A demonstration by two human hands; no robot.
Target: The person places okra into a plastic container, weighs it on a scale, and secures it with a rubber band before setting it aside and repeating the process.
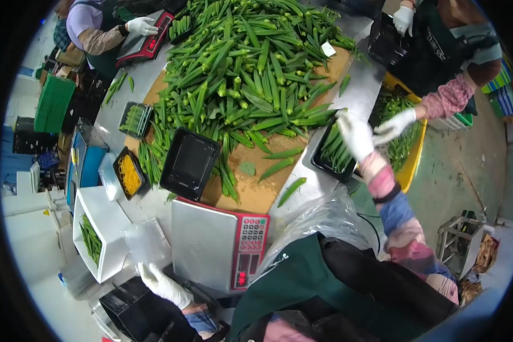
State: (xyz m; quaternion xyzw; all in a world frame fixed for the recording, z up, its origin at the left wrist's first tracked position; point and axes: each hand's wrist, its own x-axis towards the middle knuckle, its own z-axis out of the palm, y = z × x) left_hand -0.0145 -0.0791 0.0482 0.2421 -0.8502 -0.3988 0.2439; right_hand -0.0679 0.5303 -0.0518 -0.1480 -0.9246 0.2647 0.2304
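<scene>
My left hand [164,286], in a white glove, is at the near edge of a clear plastic lid [148,244], its fingers closed on that edge. My right hand [356,135], also gloved, is closed at the right side of a black tray [323,166] filled with okra. A co-worker's gloved hand [396,126] is just right of it. Between my hands stands a scale [204,245] with a bare metal plate and lit red digits. Behind the scale lies an empty black tray [190,164], beside a large okra pile [239,74].
A white box [101,214] holding some okra stands left, near a tray of yellow bands [129,175]. A packed okra tray [135,119] lies farther back. A yellow crate [419,162] is at the right. Co-workers' hands show at a red scale [147,48] and a black tray [386,40].
</scene>
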